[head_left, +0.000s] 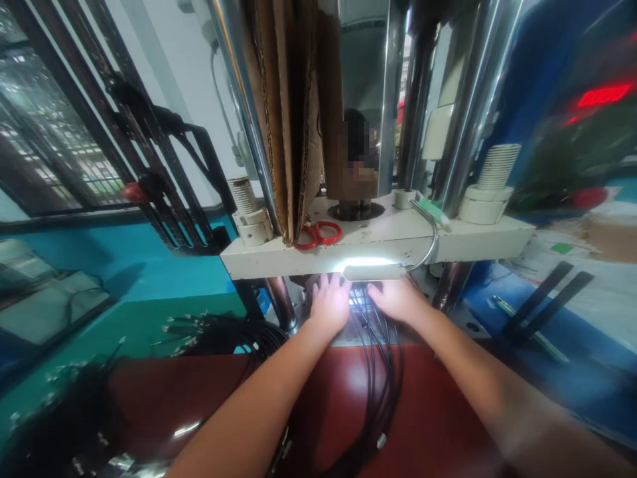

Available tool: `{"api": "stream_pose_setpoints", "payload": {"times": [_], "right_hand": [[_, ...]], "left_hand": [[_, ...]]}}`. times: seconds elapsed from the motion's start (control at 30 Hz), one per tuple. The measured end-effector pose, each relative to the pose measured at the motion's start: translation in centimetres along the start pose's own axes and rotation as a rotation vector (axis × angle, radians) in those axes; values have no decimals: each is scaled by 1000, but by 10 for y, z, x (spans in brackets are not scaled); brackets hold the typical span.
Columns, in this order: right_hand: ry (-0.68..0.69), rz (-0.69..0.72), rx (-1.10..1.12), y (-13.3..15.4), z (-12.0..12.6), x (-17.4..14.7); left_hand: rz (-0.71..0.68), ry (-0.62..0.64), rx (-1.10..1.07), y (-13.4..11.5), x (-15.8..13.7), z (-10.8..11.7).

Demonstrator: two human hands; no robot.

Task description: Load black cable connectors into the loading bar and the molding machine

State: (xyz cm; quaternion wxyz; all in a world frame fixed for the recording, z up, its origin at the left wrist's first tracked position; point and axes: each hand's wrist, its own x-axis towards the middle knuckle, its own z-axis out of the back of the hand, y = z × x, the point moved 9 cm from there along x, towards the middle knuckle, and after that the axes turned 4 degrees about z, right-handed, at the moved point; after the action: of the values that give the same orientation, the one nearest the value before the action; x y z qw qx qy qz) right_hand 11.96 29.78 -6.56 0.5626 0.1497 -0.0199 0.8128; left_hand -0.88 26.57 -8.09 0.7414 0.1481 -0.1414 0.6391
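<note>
My left hand [330,307] reaches under the white press plate [378,242], its fingers spread and stretched forward at the left of a lit metal mold [359,296]. On the mold's right side is my right hand [397,300], with its thumb stretched out; its other fingers are partly hidden behind the lamp [375,271]. Between the hands, several black cables [377,358] run from the mold down over the dark red surface [438,405]. Neither hand visibly grips a cable. The cables' far ends inside the mold are too bright and small to make out.
Red-handled scissors [328,232] and upright cardboard sheets [293,119] stand on the press plate. Bundled black cables with metal ends [213,335] lie at left on a green surface [144,318]. At right, a blue surface [587,345] bears dark strips [552,302]. Steel columns flank the press.
</note>
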Motion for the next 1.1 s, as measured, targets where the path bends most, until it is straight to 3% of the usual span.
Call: {"api": "stream_pose_setpoints", "payload": {"times": [0.47, 0.8, 1.1], "right_hand": [[-8, 96, -64, 18, -5, -6], [-6, -102, -3, -27, -4, 6], [4, 5, -5, -12, -14, -1]], "left_hand": [[18, 86, -3, -8, 4, -6], [16, 115, 3, -8, 2, -4], [19, 106, 8, -8, 3, -7]]}}
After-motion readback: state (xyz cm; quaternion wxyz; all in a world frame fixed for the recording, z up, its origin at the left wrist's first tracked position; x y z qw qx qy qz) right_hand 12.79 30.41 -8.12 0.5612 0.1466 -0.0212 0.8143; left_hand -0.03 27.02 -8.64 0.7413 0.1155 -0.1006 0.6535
